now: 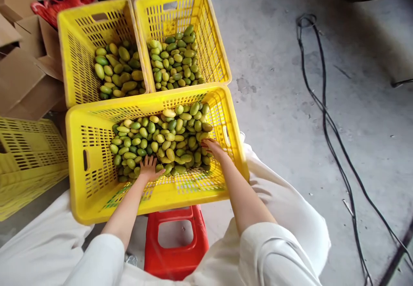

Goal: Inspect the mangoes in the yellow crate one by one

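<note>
Small green and yellow mangoes (171, 135) lie heaped in the near yellow crate (155, 195). My left hand (149, 169) rests at the near edge of the heap, fingers spread, palm down over the fruit. At the heap's right side my right hand (213, 147) reaches in, its fingers stretched out against the mangoes. Neither hand has a mango lifted.
Two more yellow crates, back left (69, 53) and back right (219, 53), hold larger and similar green fruit. Cardboard boxes (22, 79) and another crate (32, 148) stand left. A red stool (174, 260) is below; a black cable (325, 114) crosses the floor right.
</note>
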The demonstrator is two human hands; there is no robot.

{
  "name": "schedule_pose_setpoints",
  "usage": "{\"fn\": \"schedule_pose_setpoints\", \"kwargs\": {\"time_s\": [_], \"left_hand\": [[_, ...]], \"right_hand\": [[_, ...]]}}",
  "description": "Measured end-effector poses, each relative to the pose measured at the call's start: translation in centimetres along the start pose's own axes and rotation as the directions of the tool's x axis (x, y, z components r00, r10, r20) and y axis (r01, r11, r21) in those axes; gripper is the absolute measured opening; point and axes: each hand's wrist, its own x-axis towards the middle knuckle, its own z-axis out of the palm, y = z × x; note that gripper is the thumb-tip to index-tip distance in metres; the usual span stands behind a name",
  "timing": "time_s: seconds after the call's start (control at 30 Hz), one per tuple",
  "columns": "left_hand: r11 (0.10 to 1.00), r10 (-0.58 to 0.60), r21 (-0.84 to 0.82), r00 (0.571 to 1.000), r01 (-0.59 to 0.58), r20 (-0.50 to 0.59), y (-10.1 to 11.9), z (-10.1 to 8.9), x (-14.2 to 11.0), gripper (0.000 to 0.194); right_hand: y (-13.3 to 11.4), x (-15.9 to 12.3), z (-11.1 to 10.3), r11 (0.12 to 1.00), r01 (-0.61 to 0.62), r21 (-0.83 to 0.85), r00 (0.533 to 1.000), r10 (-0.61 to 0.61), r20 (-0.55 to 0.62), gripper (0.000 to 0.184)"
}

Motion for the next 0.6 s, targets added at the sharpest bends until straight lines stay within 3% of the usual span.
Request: {"fn": "schedule_pose_setpoints", "kwargs": {"time_s": [0.1,0.23,0.33,0.4,0.5,0.6], "left_hand": [[0.995,-0.004,0.096,0.997,-0.003,0.072,-0.1,-0.3,-0.1,0.103],[0.980,-0.011,0.199,0.999,0.003,0.040,-0.5,-0.4,-0.3,0.100],[0.981,-0.010,0.191,1.000,0.010,0.000,-0.6,0.2,-0.7,0.092],[0.988,0.037,0.148,0.999,-0.031,-0.034,-0.5,0.7,-0.8,0.087],[0.997,0.054,0.057,0.996,-0.050,-0.065,-0.3,1.0,-0.6,0.086],[1.000,-0.001,0.014,0.996,0.002,-0.087,-0.3,0.9,-0.3,0.084]], "right_hand": [[0.7,-0.2,1.5,0.984,0.065,-0.164,0.998,-0.059,0.037,0.030],[2.2,-1.4,3.3,0.929,0.195,-0.316,0.978,-0.157,0.141,0.053],[3.6,-2.3,4.7,0.726,0.344,-0.596,0.937,-0.226,0.266,0.080],[4.2,-2.6,5.7,0.570,0.378,-0.730,0.925,-0.211,0.315,0.100],[4.5,-2.6,6.7,0.482,0.344,-0.806,0.939,-0.187,0.289,0.108],[4.3,-2.6,7.2,0.430,0.309,-0.848,0.949,-0.201,0.244,0.101]]}}
